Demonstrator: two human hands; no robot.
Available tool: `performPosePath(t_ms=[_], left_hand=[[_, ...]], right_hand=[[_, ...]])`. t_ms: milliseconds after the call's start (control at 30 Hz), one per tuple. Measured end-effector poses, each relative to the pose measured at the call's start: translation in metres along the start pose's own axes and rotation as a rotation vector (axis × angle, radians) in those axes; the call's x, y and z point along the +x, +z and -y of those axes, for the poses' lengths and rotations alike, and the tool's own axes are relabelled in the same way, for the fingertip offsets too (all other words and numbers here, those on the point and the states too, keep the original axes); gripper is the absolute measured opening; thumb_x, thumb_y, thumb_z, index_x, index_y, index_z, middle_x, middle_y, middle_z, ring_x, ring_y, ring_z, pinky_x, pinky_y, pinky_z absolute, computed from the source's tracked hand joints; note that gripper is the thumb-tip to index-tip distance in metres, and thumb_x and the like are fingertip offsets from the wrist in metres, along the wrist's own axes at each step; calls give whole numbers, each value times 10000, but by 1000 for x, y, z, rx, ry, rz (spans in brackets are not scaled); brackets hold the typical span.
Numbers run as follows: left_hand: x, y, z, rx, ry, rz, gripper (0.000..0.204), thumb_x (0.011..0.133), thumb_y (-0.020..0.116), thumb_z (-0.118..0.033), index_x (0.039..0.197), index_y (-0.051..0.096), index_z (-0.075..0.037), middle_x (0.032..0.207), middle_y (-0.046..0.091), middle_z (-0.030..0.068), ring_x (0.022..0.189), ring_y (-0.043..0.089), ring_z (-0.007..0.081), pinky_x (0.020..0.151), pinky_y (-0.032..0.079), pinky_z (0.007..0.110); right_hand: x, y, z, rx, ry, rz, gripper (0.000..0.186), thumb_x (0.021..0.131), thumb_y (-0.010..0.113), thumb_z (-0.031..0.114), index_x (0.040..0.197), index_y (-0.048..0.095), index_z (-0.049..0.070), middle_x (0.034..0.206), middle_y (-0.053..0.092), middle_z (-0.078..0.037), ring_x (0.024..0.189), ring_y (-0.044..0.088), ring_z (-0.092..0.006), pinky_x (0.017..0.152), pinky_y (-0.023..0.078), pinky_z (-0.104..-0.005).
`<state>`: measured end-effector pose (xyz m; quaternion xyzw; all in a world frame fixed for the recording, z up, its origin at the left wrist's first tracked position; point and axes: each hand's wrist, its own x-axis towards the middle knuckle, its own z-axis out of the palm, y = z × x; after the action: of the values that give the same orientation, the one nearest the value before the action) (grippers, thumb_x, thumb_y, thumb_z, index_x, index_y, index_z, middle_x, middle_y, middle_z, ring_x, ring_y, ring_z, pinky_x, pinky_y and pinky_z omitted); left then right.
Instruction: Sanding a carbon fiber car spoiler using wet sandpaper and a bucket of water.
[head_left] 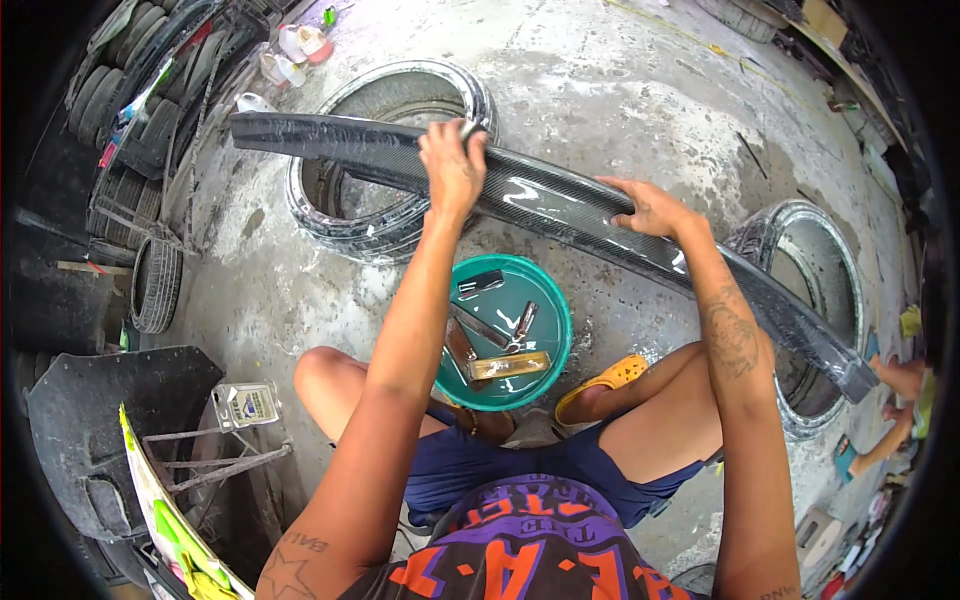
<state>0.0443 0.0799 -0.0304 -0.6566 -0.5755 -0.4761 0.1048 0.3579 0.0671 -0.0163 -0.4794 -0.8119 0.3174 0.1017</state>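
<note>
A long, glossy black carbon-fibre panel [545,200], wet in places, slants across in front of me, lying over two tires. My left hand [453,168] is closed at the panel's far edge, left of its middle. A small greyish thing shows between its thumb and forefinger, too little of it to name. My right hand [655,210] grips the panel farther right, fingers at the far edge and thumb on the glossy face. Below the panel stands a green basin [562,350] of water. In it lie a yellowish block [510,365] and several dark blocks.
One tire [345,235] supports the panel's left part, another tire [850,260] its right end. A yellow clog [603,388] is on my foot beside the basin. Plastic jugs [305,43] stand far left. Another person's feet [895,380] show at the right edge. Stacked tires [95,100] line the left.
</note>
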Motion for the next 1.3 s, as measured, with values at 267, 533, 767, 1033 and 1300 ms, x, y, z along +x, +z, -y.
performPosePath(t_ms=[267, 533, 767, 1033, 1300], left_hand=[[-36, 5, -72, -293, 231, 349, 356, 958, 693, -164, 1255, 589, 3, 1207, 582, 212, 1101, 530, 410, 922, 417, 519], [-58, 5, -90, -125, 186, 110, 393, 933, 714, -136, 1276, 580, 1, 1208, 600, 224, 1084, 542, 422, 946, 405, 541], [-56, -13, -63, -13, 65, 36, 365, 952, 687, -124, 1266, 572, 21, 1192, 595, 236, 1061, 547, 431, 916, 405, 546], [-60, -30, -57, -21, 136, 85, 314, 938, 716, -114, 1197, 593, 15, 1115, 591, 201, 959, 540, 395, 877, 399, 519], [-56, -18, -85, -145, 341, 122, 243, 927, 726, -129, 1119, 640, -6, 1081, 630, 198, 991, 581, 395, 910, 427, 514]], right_hand=[[-14, 27, 8, -194, 65, -176, 674, 887, 790, 199, 1508, 537, 262, 1376, 670, -124, 1227, 632, -362, 1006, 515, -475], [-27, 33, 25, -217, 84, -234, 641, 904, 763, 197, 1501, 531, 197, 1244, 683, -149, 1186, 644, -362, 1011, 508, -481], [-32, 46, 25, -319, 44, -208, 716, 875, 764, 112, 1532, 481, 92, 1328, 589, -205, 1240, 581, -405, 1037, 487, -476], [-71, 7, 19, -100, 171, 60, 843, 843, 809, 220, 1585, 430, 94, 1211, 627, -227, 1136, 625, -416, 1031, 499, -471], [-65, 17, 17, -235, 270, -163, 654, 846, 802, 354, 1399, 627, 53, 1296, 674, -218, 1244, 614, -382, 1055, 493, -468]])
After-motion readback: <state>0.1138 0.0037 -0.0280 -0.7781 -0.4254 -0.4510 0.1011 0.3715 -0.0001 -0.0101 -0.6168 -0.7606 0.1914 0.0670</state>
